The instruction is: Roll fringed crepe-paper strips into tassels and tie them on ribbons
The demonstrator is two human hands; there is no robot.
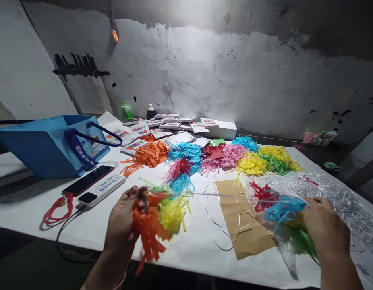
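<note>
My left hand is closed on an orange fringed paper tassel, which hangs past the table's front edge. Just behind it lies a yellow paper tassel. A thin silver ribbon, blurred in places, stretches across from near the left hand to my right hand, whose fingers pinch its other end. Under and beside the right hand is a clear plastic bag with red, blue and green tassels in or on it. The right fingertips are partly hidden.
Tassel piles, orange, blue, pink and yellow, line the table's middle. Printed packets stand behind. Left are a blue bag, phone and power bank; brown paper lies centrally, silver shreds right.
</note>
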